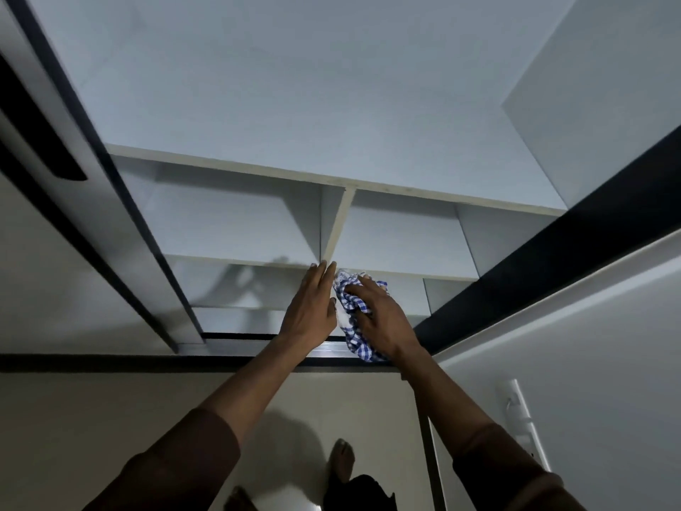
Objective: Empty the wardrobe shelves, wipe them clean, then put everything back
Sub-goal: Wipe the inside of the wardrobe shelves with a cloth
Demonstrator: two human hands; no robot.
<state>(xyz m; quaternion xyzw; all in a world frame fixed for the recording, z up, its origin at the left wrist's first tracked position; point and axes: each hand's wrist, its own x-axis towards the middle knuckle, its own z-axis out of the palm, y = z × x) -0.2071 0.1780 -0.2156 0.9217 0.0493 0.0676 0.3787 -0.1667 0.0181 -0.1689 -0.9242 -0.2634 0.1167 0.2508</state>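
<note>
Two bare forearms reach forward into the white wardrobe shelves (236, 260). Left hand (311, 307) flat, fingers straight and together, holding nothing, tips at the thin white upright divider (337, 226). Right hand (379, 319) fingers spread, pressing down on the crumpled blue-and-white checked cloth (355, 302). Cloth bunched between both hands at a shelf's front edge. Visible compartments bare.

Shelves (236, 230) look smooth, faintly glossy white laminate, with a raw, paler matt board edge on the divider (337, 223). The cloth (355, 302) is soft woven blue-and-white check, crumpled. The frame (552, 260) looks dark and satin-smooth. Floor (110, 418): matt.
</note>
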